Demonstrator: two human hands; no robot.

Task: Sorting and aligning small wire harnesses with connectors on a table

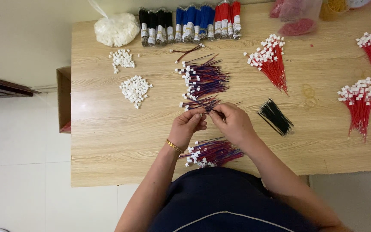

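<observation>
My left hand (188, 125), with a gold bracelet on its wrist, pinches a small white connector at the end of thin wires. My right hand (233, 121) holds the same wire piece (209, 111) from the other side; both meet over a small pile of red and blue wires with white connectors (199, 103). A larger pile of such wires (202, 77) lies just beyond. Another pile of the same kind (211, 153) lies near the table's front edge, between my forearms.
On the wooden table (108, 141): two heaps of loose white connectors (135, 89), a bag of white parts (117, 29), bundled black, blue and red wires (190, 22) at the back, a black wire bunch (275, 117), red wire bunches with white connectors (270, 60) to the right, and plastic bags (297, 15).
</observation>
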